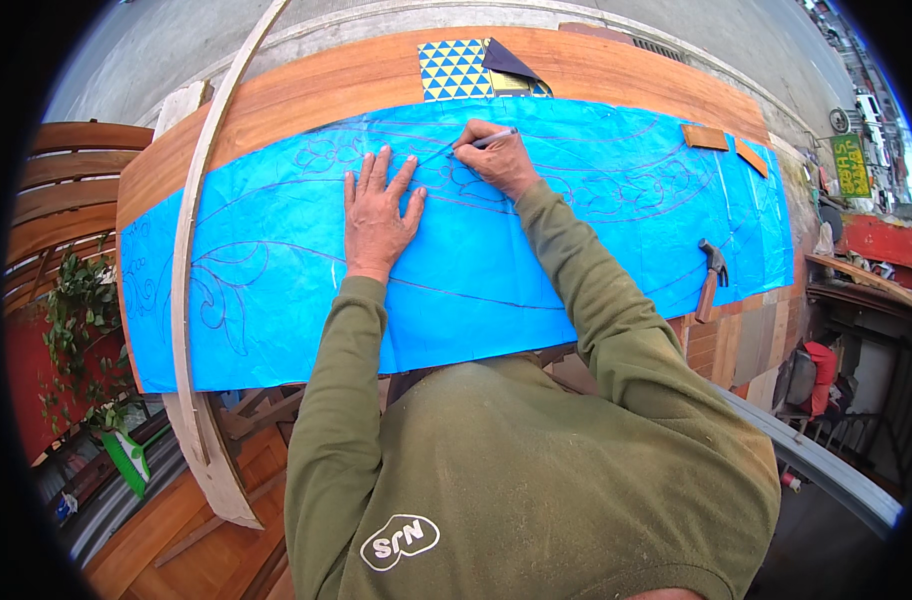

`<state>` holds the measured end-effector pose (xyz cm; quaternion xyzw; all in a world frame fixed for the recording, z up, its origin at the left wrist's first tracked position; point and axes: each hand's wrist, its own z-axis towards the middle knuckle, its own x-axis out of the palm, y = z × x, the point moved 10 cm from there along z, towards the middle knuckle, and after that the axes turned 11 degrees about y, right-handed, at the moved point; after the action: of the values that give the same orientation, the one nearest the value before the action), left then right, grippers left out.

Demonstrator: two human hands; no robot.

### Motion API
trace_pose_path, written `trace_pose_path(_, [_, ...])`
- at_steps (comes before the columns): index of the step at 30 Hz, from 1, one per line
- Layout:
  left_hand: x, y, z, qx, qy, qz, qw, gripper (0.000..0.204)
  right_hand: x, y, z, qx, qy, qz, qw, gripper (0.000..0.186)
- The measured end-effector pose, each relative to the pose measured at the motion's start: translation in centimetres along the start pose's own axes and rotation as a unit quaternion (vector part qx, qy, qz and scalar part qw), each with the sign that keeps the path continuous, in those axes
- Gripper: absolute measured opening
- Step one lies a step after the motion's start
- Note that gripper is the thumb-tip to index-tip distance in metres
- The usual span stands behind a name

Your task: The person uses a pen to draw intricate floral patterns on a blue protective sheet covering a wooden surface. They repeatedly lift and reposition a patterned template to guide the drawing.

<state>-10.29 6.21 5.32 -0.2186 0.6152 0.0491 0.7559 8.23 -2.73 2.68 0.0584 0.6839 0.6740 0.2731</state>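
A wide blue sheet covers most of a wooden board, with curving dark lines, leaves and scrolls drawn over it. My right hand pinches a slim pen, its lower end down by the drawn scrollwork near the sheet's far edge. To its left, my left hand lies flat on the sheet, fingers spread, holding nothing. A hammer rests on the sheet's right part. Two small wood blocks sit at its far right corner.
A long wooden strip crosses the board's left side. Beyond the sheet, a patterned booklet with a dark folded piece lies on the bare board. Slatted wood and a leafy plant stand left; a metal rail runs at lower right.
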Motion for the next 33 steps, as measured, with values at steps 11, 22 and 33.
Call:
trace_pose_path(11, [0.0,0.1,0.0,-0.007,0.009,0.003,1.000,0.051,0.0,0.3,0.1,-0.004,-0.007,-0.002,1.000,0.011])
trace_pose_path(22, [-0.1,0.0,0.0,0.000,-0.003,-0.005,1.000,0.050,0.5,-0.1,-0.2,-0.002,0.040,0.083,0.996,0.008])
trace_pose_path(33, [-0.1,0.2,0.0,-0.002,-0.002,-0.010,1.000,0.050,-1.2,-1.3,-0.3,0.012,-0.052,0.177,0.983,0.011])
